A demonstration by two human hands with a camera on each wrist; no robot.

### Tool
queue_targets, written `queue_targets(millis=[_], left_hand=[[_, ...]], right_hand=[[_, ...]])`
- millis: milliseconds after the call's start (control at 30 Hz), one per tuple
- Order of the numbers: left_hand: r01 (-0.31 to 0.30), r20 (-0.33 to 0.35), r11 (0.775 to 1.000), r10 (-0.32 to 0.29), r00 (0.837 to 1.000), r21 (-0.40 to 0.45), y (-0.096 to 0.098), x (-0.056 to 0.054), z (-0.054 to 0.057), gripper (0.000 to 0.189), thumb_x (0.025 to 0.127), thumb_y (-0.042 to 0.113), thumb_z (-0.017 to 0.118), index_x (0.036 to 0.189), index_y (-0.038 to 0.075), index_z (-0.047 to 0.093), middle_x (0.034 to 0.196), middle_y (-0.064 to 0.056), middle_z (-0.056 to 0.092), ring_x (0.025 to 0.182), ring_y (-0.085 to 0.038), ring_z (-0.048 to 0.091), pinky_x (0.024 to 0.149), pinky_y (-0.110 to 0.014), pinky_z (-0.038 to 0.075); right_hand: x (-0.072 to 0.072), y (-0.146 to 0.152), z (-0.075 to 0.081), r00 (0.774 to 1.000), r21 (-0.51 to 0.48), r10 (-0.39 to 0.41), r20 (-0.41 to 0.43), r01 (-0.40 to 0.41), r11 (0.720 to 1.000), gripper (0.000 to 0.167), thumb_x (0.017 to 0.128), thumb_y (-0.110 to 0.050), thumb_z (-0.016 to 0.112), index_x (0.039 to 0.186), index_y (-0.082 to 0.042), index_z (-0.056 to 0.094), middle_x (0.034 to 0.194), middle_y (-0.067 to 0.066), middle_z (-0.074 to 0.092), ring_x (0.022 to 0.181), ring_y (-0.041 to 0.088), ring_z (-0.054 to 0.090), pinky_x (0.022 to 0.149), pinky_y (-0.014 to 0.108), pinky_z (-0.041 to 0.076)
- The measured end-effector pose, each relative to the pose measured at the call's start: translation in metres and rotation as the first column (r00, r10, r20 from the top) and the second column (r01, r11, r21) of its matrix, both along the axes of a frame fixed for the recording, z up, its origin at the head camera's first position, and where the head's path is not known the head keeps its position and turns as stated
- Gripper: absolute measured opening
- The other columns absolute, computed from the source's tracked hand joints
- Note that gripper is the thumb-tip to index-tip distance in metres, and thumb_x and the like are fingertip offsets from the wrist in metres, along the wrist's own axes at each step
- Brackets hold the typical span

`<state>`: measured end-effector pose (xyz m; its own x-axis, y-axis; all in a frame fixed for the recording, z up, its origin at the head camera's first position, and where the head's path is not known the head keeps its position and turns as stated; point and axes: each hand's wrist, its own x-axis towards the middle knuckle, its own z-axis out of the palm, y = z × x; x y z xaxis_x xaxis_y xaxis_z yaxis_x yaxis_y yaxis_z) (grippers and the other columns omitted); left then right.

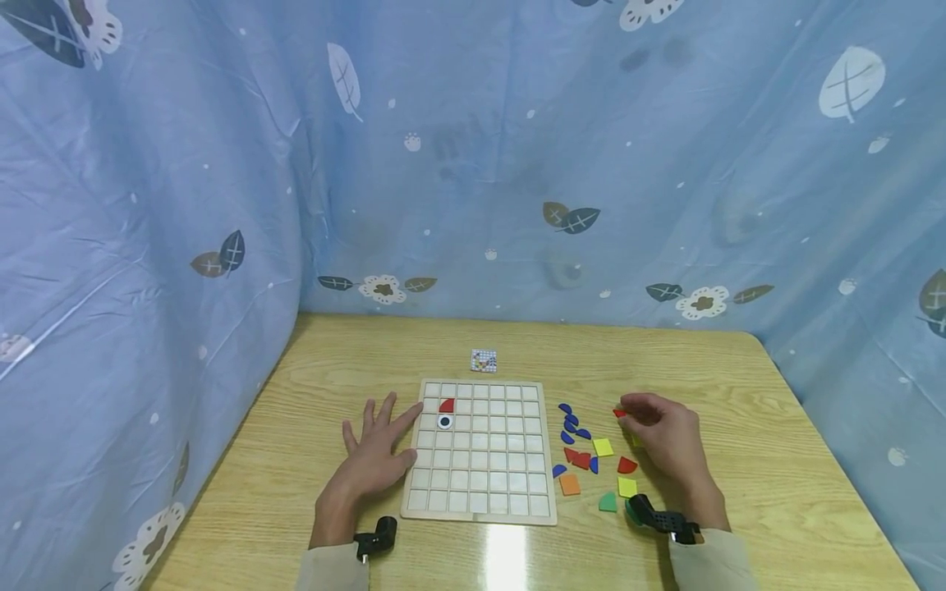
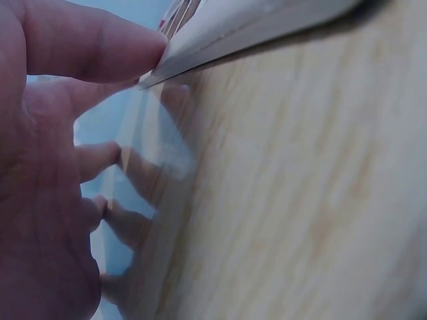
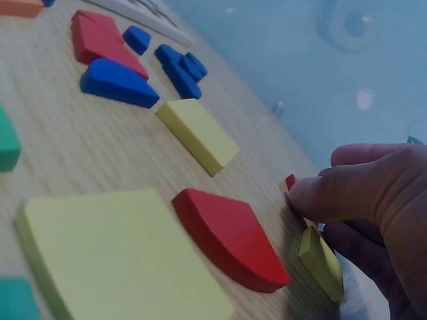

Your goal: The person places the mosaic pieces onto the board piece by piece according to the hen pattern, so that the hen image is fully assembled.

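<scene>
My left hand (image 1: 375,458) lies spread at the left side of the wooden grid board (image 1: 479,518), its thumb and index fingertip touching the edge. On the board sit a red quarter-circle piece (image 1: 447,405) and, just below it, a white disc with a dark centre (image 1: 445,422). To the right of the board, my right hand (image 1: 668,435) pinches a small red piece (image 1: 619,413) between thumb and fingers; most of that piece is hidden. A yellow piece (image 3: 321,263) lies under this hand, and a red quarter-circle (image 3: 230,239) is nearby.
Between board and right hand are several blue pieces (image 1: 567,437), red pieces (image 1: 581,460), yellow squares (image 1: 603,447), an orange square (image 1: 570,484) and a green piece (image 1: 608,502). A small pattern card (image 1: 484,361) lies behind the board. A blue curtain (image 1: 473,164) hangs along the table's back and sides.
</scene>
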<state>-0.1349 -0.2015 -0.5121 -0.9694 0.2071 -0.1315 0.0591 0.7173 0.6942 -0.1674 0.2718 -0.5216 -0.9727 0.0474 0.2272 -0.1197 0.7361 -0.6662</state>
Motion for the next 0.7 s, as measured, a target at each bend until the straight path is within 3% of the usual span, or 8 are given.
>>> queue_targets(millis=[167,233,300,400,467,700], left_hand=[[-0.002,-0.002,1.0,0.001,1.0,-0.01,0.0,0.0,-0.002,0.074,0.099,0.013,0.062,0.17,0.022,0.044,0.184,-0.023,0.008,0.168,-0.053,-0.012,0.12,-0.081,-0.024],[-0.001,-0.003,1.0,0.001,1.0,-0.009,0.0,0.0,-0.002,0.073,0.099,0.013,0.062,0.17,0.022,0.044,0.184,-0.023,0.009,0.168,-0.054,-0.012,0.12,-0.08,-0.024],[0.0,-0.004,1.0,0.0,1.0,-0.007,0.0,-0.001,-0.002,0.073,0.099,0.013,0.062,0.169,0.021,0.045,0.184,-0.023,0.009,0.168,-0.054,-0.012,0.12,-0.08,-0.024],[0.0,-0.004,1.0,0.0,1.0,-0.005,0.0,0.0,-0.002,0.073,0.099,0.013,0.063,0.169,0.021,0.045,0.184,-0.024,0.009,0.168,-0.054,-0.012,0.12,-0.081,-0.024],[0.001,-0.002,1.0,-0.001,1.0,-0.008,0.0,0.0,-0.001,0.073,0.099,0.013,0.062,0.17,0.021,0.044,0.184,-0.023,0.008,0.168,-0.054,-0.012,0.12,-0.08,-0.024],[0.001,-0.011,1.0,-0.001,1.0,-0.001,0.0,-0.001,-0.001,0.072,0.099,0.013,0.063,0.169,0.02,0.046,0.183,-0.025,0.009,0.167,-0.055,-0.012,0.119,-0.081,-0.024]], right_hand=[[0.0,-0.001,0.002,1.0,0.019,0.009,0.002,-0.009,1.0,0.028,0.093,-0.003,0.085,0.12,-0.003,0.081,0.115,0.016,0.083,0.106,0.036,0.08,0.092,0.042,0.065],[0.001,-0.001,0.004,1.0,0.017,0.014,0.005,-0.014,1.0,0.028,0.094,-0.002,0.084,0.121,-0.003,0.081,0.116,0.017,0.083,0.107,0.037,0.08,0.091,0.039,0.066],[0.002,-0.001,0.007,1.0,0.002,0.018,0.009,-0.018,1.0,0.028,0.095,-0.002,0.084,0.123,-0.003,0.08,0.118,0.017,0.082,0.109,0.038,0.08,0.09,0.025,0.065],[0.003,-0.003,0.013,0.999,-0.031,0.037,-0.008,-0.037,0.999,0.028,0.095,-0.003,0.083,0.123,-0.005,0.081,0.12,0.016,0.082,0.111,0.039,0.079,0.088,0.006,0.055],[0.003,-0.008,0.018,0.998,-0.043,0.055,-0.043,-0.057,0.997,0.028,0.095,-0.002,0.084,0.122,-0.006,0.082,0.118,0.015,0.083,0.11,0.039,0.079,0.089,-0.001,0.048],[0.004,-0.033,0.038,0.98,-0.077,0.138,-0.146,-0.15,0.986,0.028,0.091,0.001,0.086,0.118,-0.008,0.083,0.112,0.01,0.084,0.101,0.026,0.081,0.093,0.0,0.047]])
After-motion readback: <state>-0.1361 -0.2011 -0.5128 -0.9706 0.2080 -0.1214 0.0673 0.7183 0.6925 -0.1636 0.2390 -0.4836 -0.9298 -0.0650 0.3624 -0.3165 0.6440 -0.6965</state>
